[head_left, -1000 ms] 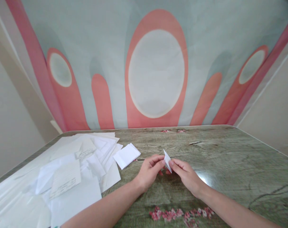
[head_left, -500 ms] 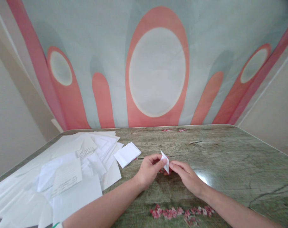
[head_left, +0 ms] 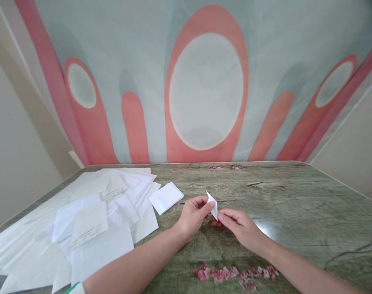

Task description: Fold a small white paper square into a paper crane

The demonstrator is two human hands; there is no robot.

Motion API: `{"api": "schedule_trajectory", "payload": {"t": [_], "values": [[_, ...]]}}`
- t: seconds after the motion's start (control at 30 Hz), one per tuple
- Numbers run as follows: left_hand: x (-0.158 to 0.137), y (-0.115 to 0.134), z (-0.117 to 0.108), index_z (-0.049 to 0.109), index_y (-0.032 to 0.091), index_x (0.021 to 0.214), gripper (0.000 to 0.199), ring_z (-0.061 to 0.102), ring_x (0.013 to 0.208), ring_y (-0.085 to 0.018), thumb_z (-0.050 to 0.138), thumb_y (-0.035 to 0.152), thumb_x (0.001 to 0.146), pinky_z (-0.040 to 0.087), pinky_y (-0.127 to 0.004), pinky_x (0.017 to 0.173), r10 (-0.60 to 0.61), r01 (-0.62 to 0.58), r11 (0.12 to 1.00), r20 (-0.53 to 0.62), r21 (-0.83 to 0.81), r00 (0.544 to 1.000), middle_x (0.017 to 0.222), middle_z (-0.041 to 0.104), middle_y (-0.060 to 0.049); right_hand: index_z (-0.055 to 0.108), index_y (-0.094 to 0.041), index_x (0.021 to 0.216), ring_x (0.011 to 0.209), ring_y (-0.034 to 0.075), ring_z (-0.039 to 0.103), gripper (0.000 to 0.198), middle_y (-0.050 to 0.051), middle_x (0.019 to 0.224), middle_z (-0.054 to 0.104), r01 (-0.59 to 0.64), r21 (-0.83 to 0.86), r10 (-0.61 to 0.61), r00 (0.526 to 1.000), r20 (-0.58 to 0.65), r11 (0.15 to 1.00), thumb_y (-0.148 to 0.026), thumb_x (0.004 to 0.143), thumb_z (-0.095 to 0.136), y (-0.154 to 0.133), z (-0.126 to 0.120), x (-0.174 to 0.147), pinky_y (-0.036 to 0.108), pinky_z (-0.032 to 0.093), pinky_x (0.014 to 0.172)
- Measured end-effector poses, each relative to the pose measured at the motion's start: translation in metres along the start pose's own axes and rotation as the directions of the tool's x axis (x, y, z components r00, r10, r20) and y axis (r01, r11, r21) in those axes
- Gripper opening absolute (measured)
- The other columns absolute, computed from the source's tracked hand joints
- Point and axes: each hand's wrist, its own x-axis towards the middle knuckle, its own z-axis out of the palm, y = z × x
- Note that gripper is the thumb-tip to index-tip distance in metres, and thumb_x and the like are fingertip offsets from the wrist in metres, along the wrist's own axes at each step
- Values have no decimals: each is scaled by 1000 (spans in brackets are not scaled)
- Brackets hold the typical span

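Between my hands, just above the table, is a small folded piece of white paper with a sharp point upward. My left hand pinches it, thumb on the near face. At its lower right edge, my right hand has thumb and forefinger closed on the lower corner; its other fingers are partly hidden behind. To the left of my left hand lies a small stack of folded white paper.
A large spread of loose white sheets, a few with printed lines, covers the left of the wood-patterned table. Pink flowers are printed on its near part. Behind stands a backdrop with pink shapes.
My right thumb and forefinger have shifted slightly down and closed on the folded paper's lower corner. My left hand keeps its pinch. The whole view has shifted slightly.
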Motion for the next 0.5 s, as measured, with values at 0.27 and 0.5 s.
{"api": "schedule_trajectory", "payload": {"t": [0.27, 0.5], "values": [[0, -3, 1, 58, 12, 89, 30, 49, 56, -9, 66, 36, 72, 37, -19, 52, 22, -21, 999, -26, 25, 999, 65, 57, 0, 64, -17, 76, 66, 15, 53, 20, 0, 68, 60, -13, -79, 8, 998, -59, 997, -29, 83, 49, 2, 2, 1, 25, 40, 61], [0, -9, -3, 43, 18, 91, 24, 48, 54, -8, 60, 30, 78, 38, -18, 49, 122, -113, 982, -52, 149, 991, 63, 54, 4, 54, -18, 74, 60, 12, 48, 6, -3, 63, 51, -46, -35, 40, 987, -154, 998, -21, 79, 52, 5, 5, 6, 23, 37, 56]]}}
